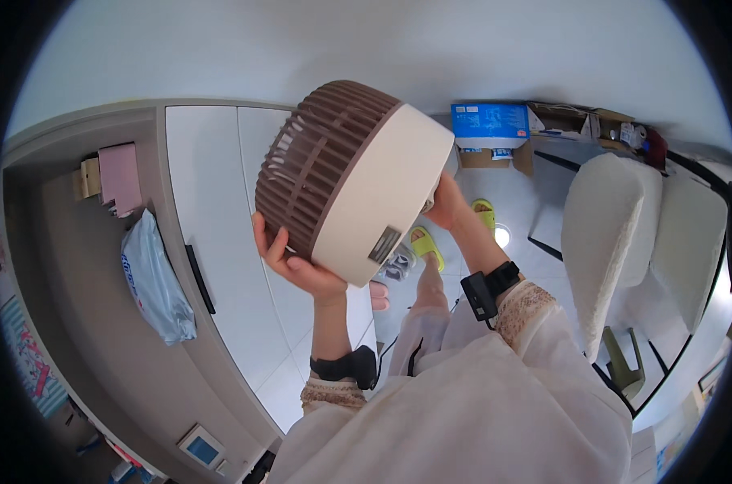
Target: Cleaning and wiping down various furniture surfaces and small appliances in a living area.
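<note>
Up in front of me, tilted, is a fan head with a brown slatted grille and a cream housing that has a small dark label. My left hand supports it from below on the left, fingers spread along the grille's edge and thumb by the housing. On the other side, my right hand grips the housing near its right edge; part of its fingers is hidden behind the fan. No stand shows attached to the fan head.
At left is a shelf unit with a pale blue plastic bag and white cabinet doors. Against the wall sit a blue box and open cartons. A white padded chair stands at right. Pink slippers lie near my feet.
</note>
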The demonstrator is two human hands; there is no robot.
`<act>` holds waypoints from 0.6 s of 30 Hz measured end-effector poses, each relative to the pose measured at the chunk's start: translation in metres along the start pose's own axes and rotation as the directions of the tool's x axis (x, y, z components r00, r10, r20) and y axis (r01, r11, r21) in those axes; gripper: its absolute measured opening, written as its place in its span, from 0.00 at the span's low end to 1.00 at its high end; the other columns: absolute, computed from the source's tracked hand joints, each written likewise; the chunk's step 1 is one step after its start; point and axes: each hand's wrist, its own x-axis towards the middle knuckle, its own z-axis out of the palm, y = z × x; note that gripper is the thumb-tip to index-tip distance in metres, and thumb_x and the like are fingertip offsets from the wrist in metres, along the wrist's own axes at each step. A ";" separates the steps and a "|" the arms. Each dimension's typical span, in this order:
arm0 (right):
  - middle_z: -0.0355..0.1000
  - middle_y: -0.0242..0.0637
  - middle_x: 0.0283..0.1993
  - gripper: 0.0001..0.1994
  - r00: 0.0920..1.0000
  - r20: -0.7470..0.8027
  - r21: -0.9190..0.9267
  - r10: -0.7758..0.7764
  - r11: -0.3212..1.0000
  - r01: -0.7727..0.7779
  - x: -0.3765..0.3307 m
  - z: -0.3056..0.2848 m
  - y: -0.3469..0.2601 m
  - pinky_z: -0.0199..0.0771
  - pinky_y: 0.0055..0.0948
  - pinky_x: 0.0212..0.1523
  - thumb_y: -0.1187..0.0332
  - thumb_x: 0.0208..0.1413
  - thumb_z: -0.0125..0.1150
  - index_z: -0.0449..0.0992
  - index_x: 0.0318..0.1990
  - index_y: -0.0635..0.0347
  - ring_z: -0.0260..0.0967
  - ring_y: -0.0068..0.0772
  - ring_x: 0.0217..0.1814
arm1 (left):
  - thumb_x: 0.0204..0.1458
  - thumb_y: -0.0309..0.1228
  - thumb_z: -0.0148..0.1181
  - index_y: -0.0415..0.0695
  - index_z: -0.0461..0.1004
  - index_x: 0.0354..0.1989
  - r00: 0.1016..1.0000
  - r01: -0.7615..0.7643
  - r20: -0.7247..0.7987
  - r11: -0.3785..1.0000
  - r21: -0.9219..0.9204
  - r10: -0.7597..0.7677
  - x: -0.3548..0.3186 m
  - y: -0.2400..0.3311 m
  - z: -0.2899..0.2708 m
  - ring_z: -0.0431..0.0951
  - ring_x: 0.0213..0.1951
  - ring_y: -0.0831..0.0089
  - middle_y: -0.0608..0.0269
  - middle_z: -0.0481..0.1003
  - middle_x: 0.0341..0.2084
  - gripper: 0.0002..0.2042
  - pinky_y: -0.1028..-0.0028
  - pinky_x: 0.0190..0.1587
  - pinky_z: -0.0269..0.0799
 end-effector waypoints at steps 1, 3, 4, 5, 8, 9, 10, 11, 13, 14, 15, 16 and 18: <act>0.69 0.36 0.53 0.22 1.000 0.020 0.050 0.020 0.999 -0.021 -0.005 0.003 0.011 0.69 0.38 0.52 0.52 0.62 0.38 0.66 0.55 0.57 0.68 0.32 0.53 | 0.62 0.43 0.27 0.42 0.59 0.48 1.000 -0.010 -0.011 1.000 0.010 0.010 0.002 0.000 0.000 0.52 0.63 0.55 0.44 0.53 0.59 0.19 0.57 0.62 0.51; 0.66 0.37 0.56 0.23 0.998 0.020 0.125 0.065 0.990 -0.067 -0.012 0.003 0.032 0.66 0.41 0.56 0.52 0.63 0.35 0.63 0.57 0.57 0.65 0.35 0.57 | 0.62 0.44 0.27 0.41 0.59 0.47 1.000 -0.027 0.004 1.000 0.009 0.027 0.006 -0.002 0.002 0.53 0.62 0.54 0.43 0.53 0.58 0.20 0.57 0.61 0.51; 0.63 0.38 0.60 0.24 0.992 0.029 0.205 0.122 0.971 -0.125 -0.016 0.003 0.041 0.62 0.43 0.60 0.52 0.64 0.32 0.60 0.60 0.56 0.62 0.38 0.60 | 0.62 0.44 0.28 0.40 0.60 0.47 0.999 -0.045 0.023 0.999 0.022 0.044 0.008 -0.003 0.003 0.53 0.62 0.54 0.43 0.54 0.58 0.20 0.57 0.61 0.51; 0.63 0.38 0.60 0.24 0.994 0.025 0.201 0.108 0.973 -0.111 -0.022 0.004 0.048 0.62 0.43 0.60 0.52 0.64 0.32 0.60 0.60 0.56 0.62 0.38 0.60 | 0.62 0.45 0.28 0.39 0.62 0.46 0.999 -0.025 0.019 1.000 -0.018 0.025 0.012 -0.002 0.003 0.55 0.61 0.54 0.43 0.54 0.58 0.22 0.58 0.60 0.52; 0.62 0.39 0.61 0.24 0.993 0.095 0.228 0.063 0.970 -0.083 -0.043 0.012 0.063 0.61 0.46 0.61 0.53 0.64 0.32 0.59 0.60 0.56 0.62 0.39 0.61 | 0.62 0.46 0.27 0.38 0.63 0.46 0.996 0.058 0.072 0.988 -0.145 -0.048 0.020 -0.010 -0.006 0.56 0.61 0.55 0.44 0.54 0.58 0.24 0.59 0.59 0.54; 0.61 0.40 0.61 0.24 0.996 0.074 0.225 0.045 0.972 -0.060 -0.051 0.017 0.065 0.61 0.47 0.61 0.53 0.64 0.32 0.59 0.61 0.57 0.61 0.40 0.61 | 0.62 0.42 0.33 0.37 0.64 0.46 0.994 0.071 0.096 0.985 -0.159 -0.056 0.025 -0.008 -0.010 0.56 0.60 0.55 0.44 0.54 0.58 0.19 0.60 0.58 0.55; 0.61 0.40 0.61 0.24 0.998 0.053 0.223 0.027 0.974 -0.038 -0.061 0.025 0.067 0.60 0.48 0.61 0.53 0.64 0.32 0.59 0.61 0.57 0.61 0.41 0.61 | 0.62 0.42 0.33 0.37 0.64 0.46 0.994 0.067 0.096 0.983 -0.171 -0.051 0.027 -0.010 -0.013 0.56 0.60 0.55 0.44 0.54 0.58 0.19 0.60 0.58 0.55; 0.60 0.41 0.62 0.24 0.997 0.063 0.213 0.044 0.975 -0.057 -0.071 0.032 0.068 0.60 0.50 0.61 0.54 0.64 0.32 0.59 0.61 0.58 0.60 0.42 0.62 | 0.61 0.38 0.36 0.37 0.63 0.46 0.992 0.045 0.124 0.992 -0.122 -0.030 0.029 -0.012 -0.016 0.57 0.60 0.54 0.44 0.55 0.58 0.17 0.60 0.58 0.55; 0.61 0.41 0.61 0.24 0.994 0.104 0.233 0.026 0.971 -0.050 -0.075 0.032 0.079 0.60 0.50 0.61 0.54 0.64 0.32 0.59 0.61 0.58 0.60 0.42 0.62 | 0.56 0.29 0.44 0.38 0.63 0.47 0.990 -0.009 0.138 0.993 -0.121 0.026 0.026 -0.015 -0.015 0.55 0.61 0.49 0.44 0.55 0.58 0.13 0.54 0.60 0.51; 0.61 0.42 0.61 0.24 0.989 0.148 0.254 0.026 0.965 -0.063 -0.074 0.030 0.086 0.60 0.49 0.61 0.54 0.64 0.32 0.59 0.61 0.58 0.60 0.43 0.62 | 0.56 0.29 0.44 0.38 0.63 0.47 0.990 -0.013 0.134 0.991 -0.130 0.030 0.021 -0.015 -0.015 0.55 0.61 0.49 0.44 0.55 0.58 0.13 0.54 0.60 0.51; 0.61 0.42 0.61 0.24 0.989 0.145 0.252 0.004 0.967 -0.041 -0.075 0.024 0.091 0.60 0.49 0.61 0.54 0.64 0.32 0.59 0.61 0.58 0.60 0.43 0.62 | 0.55 0.29 0.44 0.40 0.64 0.48 0.982 -0.078 0.166 0.991 -0.105 0.095 0.017 -0.012 -0.011 0.53 0.62 0.47 0.44 0.55 0.59 0.13 0.50 0.61 0.47; 0.62 0.42 0.60 0.24 0.943 0.333 0.389 0.016 0.909 -0.152 -0.076 0.017 0.097 0.60 0.49 0.61 0.54 0.64 0.32 0.59 0.61 0.58 0.60 0.42 0.61 | 0.54 0.29 0.45 0.41 0.64 0.49 0.968 -0.145 0.196 0.986 -0.082 0.159 0.013 -0.009 -0.007 0.52 0.62 0.45 0.44 0.54 0.60 0.14 0.47 0.62 0.43; 0.62 0.42 0.60 0.24 0.854 0.521 0.476 -0.003 0.831 -0.287 -0.090 0.024 0.104 0.59 0.48 0.62 0.55 0.64 0.33 0.59 0.60 0.59 0.61 0.42 0.61 | 0.54 0.31 0.45 0.43 0.66 0.49 0.962 -0.156 0.209 0.981 -0.118 0.178 0.011 -0.003 -0.008 0.50 0.63 0.44 0.46 0.55 0.60 0.15 0.42 0.62 0.38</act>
